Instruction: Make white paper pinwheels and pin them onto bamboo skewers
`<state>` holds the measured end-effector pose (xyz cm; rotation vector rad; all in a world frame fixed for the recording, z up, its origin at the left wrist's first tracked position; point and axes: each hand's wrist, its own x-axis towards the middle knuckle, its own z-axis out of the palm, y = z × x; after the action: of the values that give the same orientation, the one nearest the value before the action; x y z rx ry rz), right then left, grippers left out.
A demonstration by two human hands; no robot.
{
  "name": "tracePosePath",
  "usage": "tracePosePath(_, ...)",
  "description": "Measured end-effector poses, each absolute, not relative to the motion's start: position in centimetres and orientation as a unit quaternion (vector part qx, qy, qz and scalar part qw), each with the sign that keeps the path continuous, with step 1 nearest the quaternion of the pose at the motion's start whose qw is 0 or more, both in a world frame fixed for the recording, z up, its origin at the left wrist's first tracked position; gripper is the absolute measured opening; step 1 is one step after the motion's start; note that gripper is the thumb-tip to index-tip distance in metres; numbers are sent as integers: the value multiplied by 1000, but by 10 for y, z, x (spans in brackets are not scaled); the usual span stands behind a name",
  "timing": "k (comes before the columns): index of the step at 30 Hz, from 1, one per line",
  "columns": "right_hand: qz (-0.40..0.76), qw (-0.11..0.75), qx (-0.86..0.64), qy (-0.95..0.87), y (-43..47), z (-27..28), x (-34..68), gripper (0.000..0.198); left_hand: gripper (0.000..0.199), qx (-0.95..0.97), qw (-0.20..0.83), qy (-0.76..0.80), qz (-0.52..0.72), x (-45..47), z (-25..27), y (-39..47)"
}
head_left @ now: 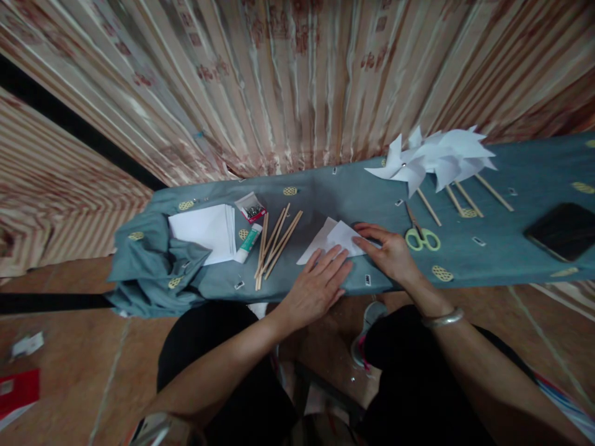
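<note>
Both hands lie flat, fingers spread, on the folded white paper near the table's front edge: left hand on its near corner, right hand on its right side. Open cloth between the wooden sticks and the scissors, approx. around the paper.

The left hand and right hand cover the near edge of the folded white paper. The black phone is cut off at the right picture edge. The small box's contents are too small to tell.

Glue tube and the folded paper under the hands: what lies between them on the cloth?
A loose bundle of wooden sticks lies between the glue tube and the folded paper, as the head view shows; both hands, left hand and right hand, press the paper.
</note>
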<state>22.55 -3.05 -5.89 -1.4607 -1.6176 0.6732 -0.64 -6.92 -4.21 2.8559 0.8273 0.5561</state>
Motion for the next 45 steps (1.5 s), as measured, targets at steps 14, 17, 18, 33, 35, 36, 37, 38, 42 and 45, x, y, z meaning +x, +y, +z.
tracePosePath(14,186,385,-627,-652,-14,-70,215,18,75,942,60,322,73,-11,-57,-75)
tracePosePath(17,176,375,-628,-659,-13,-70,214,18,76,940,64,329,70,-11,-58,-75)
tracePosePath(18,172,372,-629,-660,-13,-70,214,19,75,939,65,331,70,-11,-59,-75)
tracePosePath(33,146,359,-637,-666,-10,-70,209,19,73,937,64,339,57,-11,-55,-75)
tracePosePath(35,142,364,-639,-662,-10,-71,209,19,72,937,66,337,60,-11,-55,-75)
tracePosePath(36,140,365,-640,-661,-10,-72,208,19,72,937,67,336,61,-11,-54,-75)
tracePosePath(37,139,366,-641,-660,-10,-72,208,18,71,937,69,336,62,-11,-54,-75)
tracePosePath(38,137,367,-641,-660,-10,-73,208,18,71,937,69,336,63,-11,-55,-75)
tracePosePath(42,133,363,-644,-660,-10,-74,207,18,73,937,68,339,59,-11,-55,-75)
tracePosePath(45,129,361,-645,-661,-11,-74,206,18,75,937,66,340,52,-10,-56,-75)
